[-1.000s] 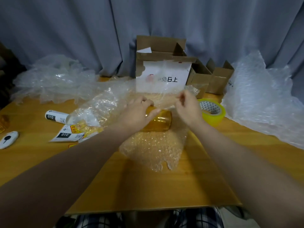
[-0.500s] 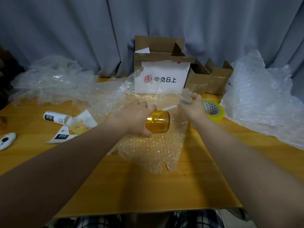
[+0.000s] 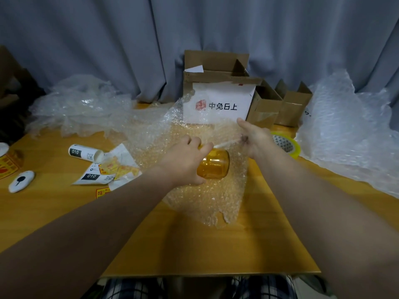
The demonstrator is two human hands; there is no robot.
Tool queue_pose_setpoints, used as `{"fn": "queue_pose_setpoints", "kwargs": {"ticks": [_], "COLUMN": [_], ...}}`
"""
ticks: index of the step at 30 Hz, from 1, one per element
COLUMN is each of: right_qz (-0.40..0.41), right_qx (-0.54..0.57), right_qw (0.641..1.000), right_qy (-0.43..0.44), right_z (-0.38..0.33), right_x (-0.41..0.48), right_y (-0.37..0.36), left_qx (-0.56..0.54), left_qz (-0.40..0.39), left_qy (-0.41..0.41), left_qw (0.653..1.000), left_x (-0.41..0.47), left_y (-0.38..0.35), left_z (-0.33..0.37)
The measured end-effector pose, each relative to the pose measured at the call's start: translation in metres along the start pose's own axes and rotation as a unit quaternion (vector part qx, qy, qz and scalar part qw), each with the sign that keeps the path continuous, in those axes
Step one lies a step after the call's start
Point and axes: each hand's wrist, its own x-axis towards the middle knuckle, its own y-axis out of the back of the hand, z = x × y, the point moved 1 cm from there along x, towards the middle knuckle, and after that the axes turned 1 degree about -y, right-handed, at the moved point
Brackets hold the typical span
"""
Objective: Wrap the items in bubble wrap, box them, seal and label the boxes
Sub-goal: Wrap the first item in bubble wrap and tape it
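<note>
Packing table [image 3: 194, 244], items listed left to right.

- Tube [image 3: 85, 153], white, marked 010 – lying well to the left of the left hand, with printed slips just beside it. Not wrapped.
- Left hand [image 3: 185, 160] – fingers curled over the top and thumb under, gripping the jar.
- Jar [image 3: 214, 166], amber, see-through – on its side on the bubble-wrap sheet [image 3: 205, 197], under the left hand. A second ago the sheet's far edge was drawn over the jar, the two hands close together. Now that edge is pulled back out and away, and the jar lies bare. The roll-up has in effect been restarted, so wrapping is at its beginning, with boxing, sealing and labelling all to come.
- Right hand [image 3: 257, 139] – has moved off to the right of the jar and away from the body. Its thumb is raised and its fingers are tucked in, apparently pinching the sheet's far edge.
- Big box [image 3: 218, 104], white printed panel, flaps up – beyond both hands. Its inside is not visible.
- Small boxes [image 3: 264, 108], two, flaps open – beyond the right hand, contents hidden.
- Tape roll [image 3: 287, 145], yellow – just right of the right hand.

Jar contents: nothing discernible through the amber wall.
</note>
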Motion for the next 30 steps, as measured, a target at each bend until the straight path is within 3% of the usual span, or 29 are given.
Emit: {"fn": "queue_pose_setpoints", "kwargs": {"ticks": [3,5,10,12,14,16,20,24,26,28,29,30], "right_qz": [-0.036,-0.068,-0.176,-0.119,0.016,0.110,0.097,0.064,0.068,0.035,-0.046,-0.152], "right_qx": [-0.147,-0.234,-0.262,-0.206,-0.125,-0.086,-0.080,-0.174,-0.269,-0.418,-0.452,-0.466], "right_qw": [0.988,0.961,0.860,0.855,0.889,0.921,0.966,0.951,0.910,0.812,0.779,0.768], "right_qy": [0.034,0.127,0.401,0.460,0.440,0.365,0.226,0.248,0.307,0.406,0.432,0.412], "right_z": [-0.006,-0.011,-0.021,-0.023,-0.017,-0.003,0.018,0.011,0.006,0.003,0.002,0.004], "right_x": [-0.015,-0.023,-0.040,-0.037,-0.023,-0.010,0.004,-0.002,-0.015,-0.030,-0.037,-0.040], "right_y": [-0.008,-0.016,-0.015,0.001,0.025,0.046,0.071,0.076,0.074,0.068,0.064,0.059], "left_qx": [0.003,0.008,0.033,0.044,0.031,0.003,-0.017,-0.002,0.001,-0.001,-0.010,-0.030], "left_qz": [0.002,-0.003,0.008,0.034,0.044,0.032,-0.011,-0.032,-0.034,-0.030,-0.027,-0.022], "left_qy": [0.010,0.016,0.043,0.051,0.062,0.068,0.062,0.053,0.062,0.072,0.075,0.076], "left_qw": [1.000,1.000,0.999,0.997,0.997,0.997,0.998,0.998,0.998,0.997,0.997,0.996], "left_x": [0.000,0.000,-0.001,-0.002,-0.002,0.000,0.008,0.015,0.017,0.018,0.018,0.018], "left_y": [0.001,0.001,0.005,0.008,0.009,0.010,0.011,0.012,0.013,0.012,0.011,0.012], "left_z": [0.002,0.004,0.005,0.005,0.008,0.015,0.035,0.044,0.045,0.044,0.043,0.041]}}
